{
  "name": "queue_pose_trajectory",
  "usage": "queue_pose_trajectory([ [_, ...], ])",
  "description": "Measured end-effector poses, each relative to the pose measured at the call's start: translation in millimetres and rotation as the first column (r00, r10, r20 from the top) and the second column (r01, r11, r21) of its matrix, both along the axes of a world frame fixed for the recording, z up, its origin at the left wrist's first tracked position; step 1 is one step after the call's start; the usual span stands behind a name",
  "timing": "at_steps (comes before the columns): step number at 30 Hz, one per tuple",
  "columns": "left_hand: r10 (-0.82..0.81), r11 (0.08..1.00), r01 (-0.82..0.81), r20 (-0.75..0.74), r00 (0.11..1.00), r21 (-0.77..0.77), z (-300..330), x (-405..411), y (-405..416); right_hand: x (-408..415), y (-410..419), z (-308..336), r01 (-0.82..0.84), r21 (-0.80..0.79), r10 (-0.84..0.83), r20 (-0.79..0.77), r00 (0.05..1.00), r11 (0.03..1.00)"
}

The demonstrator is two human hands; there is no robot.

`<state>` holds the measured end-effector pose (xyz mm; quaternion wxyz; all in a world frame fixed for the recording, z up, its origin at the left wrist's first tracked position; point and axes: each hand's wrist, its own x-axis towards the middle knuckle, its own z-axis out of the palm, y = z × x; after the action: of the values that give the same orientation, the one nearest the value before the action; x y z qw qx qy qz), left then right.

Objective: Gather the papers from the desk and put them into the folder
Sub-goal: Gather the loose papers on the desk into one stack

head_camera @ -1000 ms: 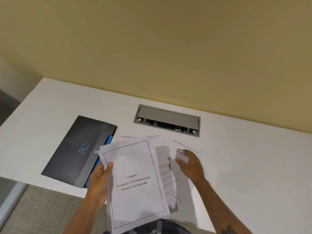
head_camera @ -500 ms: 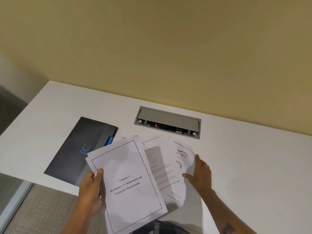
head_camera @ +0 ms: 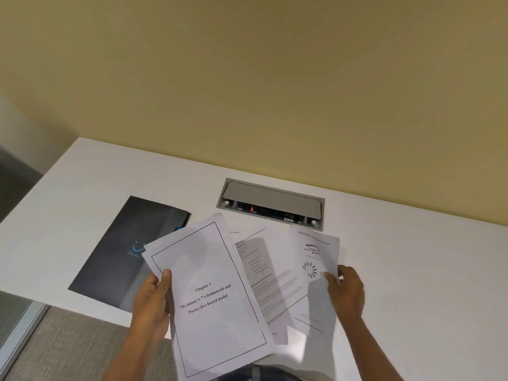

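Head view: folder (head_camera: 121, 251) partly behind papers (head_camera: 211, 292).

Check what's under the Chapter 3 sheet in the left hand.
Under the Chapter 3 sheet at least one more sheet edge shows at its top left. It overlaps the folder corner and a text page. How many sheets are in the stack is hidden.

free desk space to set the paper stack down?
Bare white desk right of the right hand, and far-left corner behind the dark grey folder. Crowded centre: loose printed sheets between folder, grey cable box and the stack in the left hand.
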<state>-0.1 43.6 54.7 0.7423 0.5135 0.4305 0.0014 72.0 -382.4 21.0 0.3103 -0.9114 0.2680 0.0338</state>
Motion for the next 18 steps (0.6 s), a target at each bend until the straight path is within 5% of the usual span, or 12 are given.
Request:
queue_pose_trajectory([
  [18,-0.042,0.991,0.053,0.088,0.995,-0.126,17.5,19.1,-2.5,19.4,-49.6,157.9,-0.018,-0.302,0.15,0.421,0.895,0.953],
])
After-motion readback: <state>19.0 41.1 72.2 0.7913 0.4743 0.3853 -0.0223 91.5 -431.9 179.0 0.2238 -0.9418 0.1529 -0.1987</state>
